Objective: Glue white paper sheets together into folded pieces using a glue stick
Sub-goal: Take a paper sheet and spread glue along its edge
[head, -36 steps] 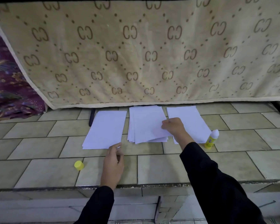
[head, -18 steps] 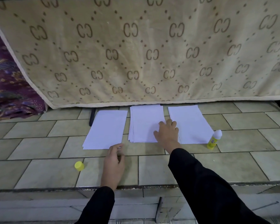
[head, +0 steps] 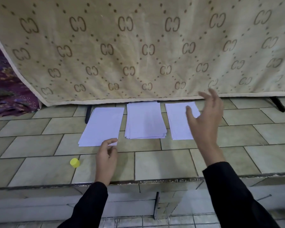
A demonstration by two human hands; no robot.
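Three lots of white paper lie side by side on the tiled ledge (head: pixel 163 163): a left sheet (head: pixel 102 125), a middle stack (head: pixel 145 120) and a right sheet (head: pixel 178 122). My left hand (head: pixel 106 158) rests on the tiles, its thumb and fingers at the near right corner of the left sheet. My right hand (head: pixel 204 119) hovers in the air over the right sheet's right side, fingers spread and holding nothing. A yellow glue-stick cap (head: pixel 75 162) lies on the tiles left of my left hand. The glue stick is hidden behind my right hand.
A beige patterned blanket (head: pixel 138 55) hangs just behind the papers, its hem right above their far edges. Purple fabric (head: pixel 5 89) lies at the far left. The ledge's front edge (head: pixel 155 181) drops away right below my wrists. Black legs (head: pixel 277 104) stand at the back.
My right hand lifted off the middle stack and swung right, above the right sheet, fingers spread. The middle stack now lies squared. My left hand stayed put at the left sheet's corner.
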